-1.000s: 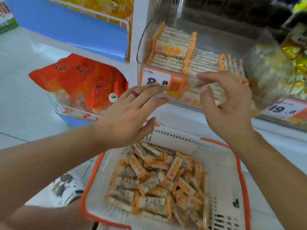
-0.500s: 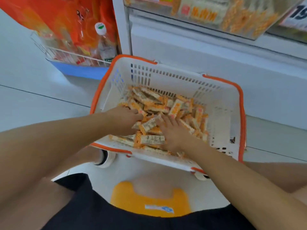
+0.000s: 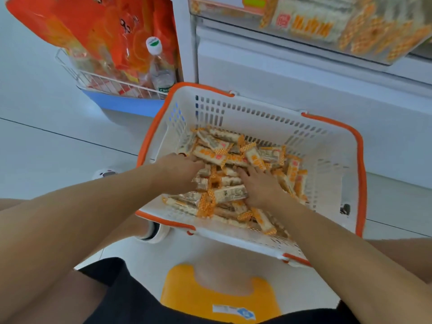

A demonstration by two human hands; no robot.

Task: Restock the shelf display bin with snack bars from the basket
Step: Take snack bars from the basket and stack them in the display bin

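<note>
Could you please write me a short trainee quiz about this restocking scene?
1. True or false: both hands are inside the white plastic basket with orange rim.
2. Multiple choice: the clear bottle with the white cap stands in (A) the white wire rack, (B) the basket, (C) the yellow plastic stool.
3. Fill in: the left hand and right hand rest on a pile of orange-and-white wrapped ____.

Key: 1 true; 2 A; 3 snack bars.
</note>
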